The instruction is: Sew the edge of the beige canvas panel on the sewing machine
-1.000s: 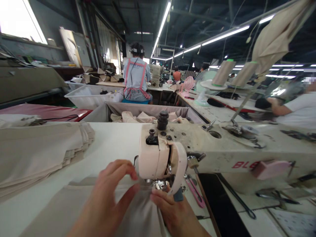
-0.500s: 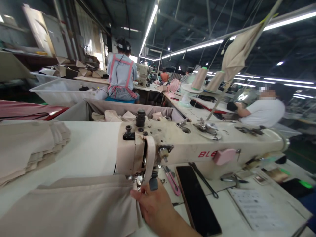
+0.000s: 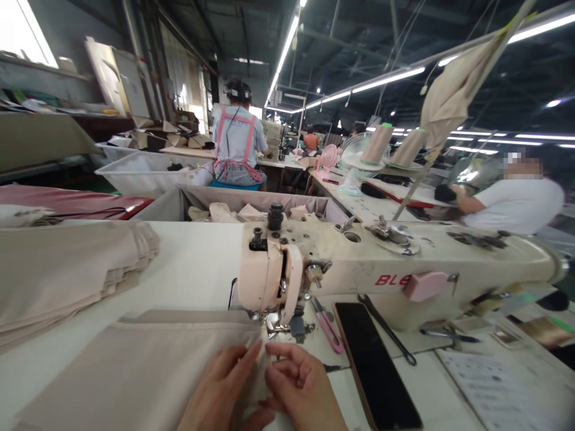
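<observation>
A beige fabric piece (image 3: 144, 371) lies flat on the white sewing table (image 3: 197, 263), reaching up to the presser foot (image 3: 275, 323) of a cream sewing machine (image 3: 359, 263). My left hand (image 3: 222, 389) lies on the fabric's right edge with its fingers stretched toward the foot. My right hand (image 3: 300, 389) sits right beside it, fingers curled, pinching the same fabric edge. Both hands are just in front of the needle area.
A stack of folded beige pieces (image 3: 67, 275) lies at the left. Pink snips (image 3: 327, 326), a black phone (image 3: 377, 365) and a paper sheet (image 3: 494, 389) lie right of the needle. A fabric bin (image 3: 251, 206) stands behind the table. Other people work at tables beyond.
My left hand left the view half a second ago and has come back onto the fabric next to my right hand. Both hands now sit nearer to me than the presser foot.
</observation>
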`<action>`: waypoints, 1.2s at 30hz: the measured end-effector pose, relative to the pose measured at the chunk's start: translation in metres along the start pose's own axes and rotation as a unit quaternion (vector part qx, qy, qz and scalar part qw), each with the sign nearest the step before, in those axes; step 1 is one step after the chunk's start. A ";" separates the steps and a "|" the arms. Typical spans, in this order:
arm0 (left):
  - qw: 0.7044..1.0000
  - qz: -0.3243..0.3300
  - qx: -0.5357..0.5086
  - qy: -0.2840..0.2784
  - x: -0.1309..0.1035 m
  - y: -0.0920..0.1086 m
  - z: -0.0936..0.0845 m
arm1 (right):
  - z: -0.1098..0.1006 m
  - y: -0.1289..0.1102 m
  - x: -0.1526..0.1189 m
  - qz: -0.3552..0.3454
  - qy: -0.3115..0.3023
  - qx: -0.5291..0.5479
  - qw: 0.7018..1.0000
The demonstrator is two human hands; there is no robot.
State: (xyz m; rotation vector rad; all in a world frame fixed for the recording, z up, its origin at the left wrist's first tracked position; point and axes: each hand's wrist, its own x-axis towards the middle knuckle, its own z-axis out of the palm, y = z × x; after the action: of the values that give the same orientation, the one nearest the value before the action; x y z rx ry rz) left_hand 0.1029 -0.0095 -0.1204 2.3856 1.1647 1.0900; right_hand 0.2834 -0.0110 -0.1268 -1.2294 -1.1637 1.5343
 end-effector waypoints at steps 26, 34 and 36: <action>0.985 0.165 0.026 0.032 0.014 0.021 -0.006 | 0.008 -0.030 -0.024 0.145 -0.016 0.098 0.984; 0.985 0.173 0.015 0.001 0.014 0.019 -0.001 | 0.007 -0.027 -0.024 0.132 -0.020 0.099 0.986; 0.985 0.172 0.014 0.002 0.013 0.019 -0.001 | 0.006 -0.025 -0.024 0.128 -0.023 0.104 0.986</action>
State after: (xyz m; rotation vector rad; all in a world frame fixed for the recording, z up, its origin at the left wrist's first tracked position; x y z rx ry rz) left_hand 0.1177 -0.0117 -0.1028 2.6741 0.7902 1.1840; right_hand 0.2829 -0.0292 -0.0971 -1.2433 -0.8719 1.8327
